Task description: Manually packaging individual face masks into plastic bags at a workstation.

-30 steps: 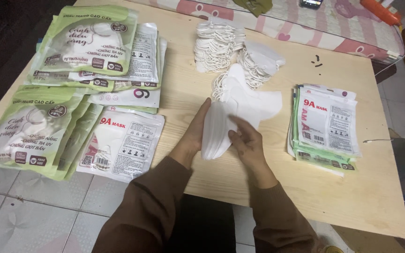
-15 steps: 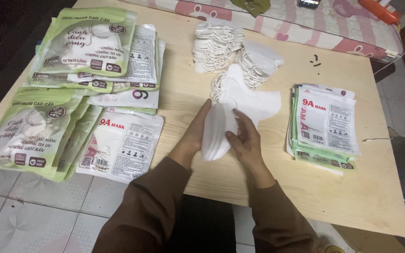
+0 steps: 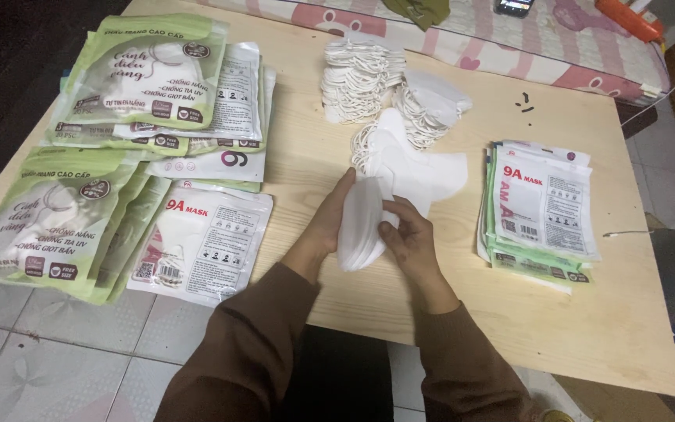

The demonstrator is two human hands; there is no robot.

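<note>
Head view: both hands meet over the middle of the wooden surface, gathering a small stack of folded white masks. The left hand has its grip grasping the stack from the left side, fingers pressed flat along it; the right hand has its grip pinching the stack's right edge, thumb on top. The stack stands on edge, just above the surface, touching a few loose white masks that lie spread behind it. The step in hand looks like squaring up a counted bundle; the next move would call for a firm hold so the thin pieces do not fan apart.

Farther back sits a heap of white masks with ear loops tangled upward. To the right lies a neat pile of flat pouches, white-fronted with red lettering and green edges. Just left of the hands lies a single filled pouch of the same kind. On the far left, two overlapping piles of green pouches with rounded white windows hang partly over the edge. A pink patterned bed runs beyond the surface.
</note>
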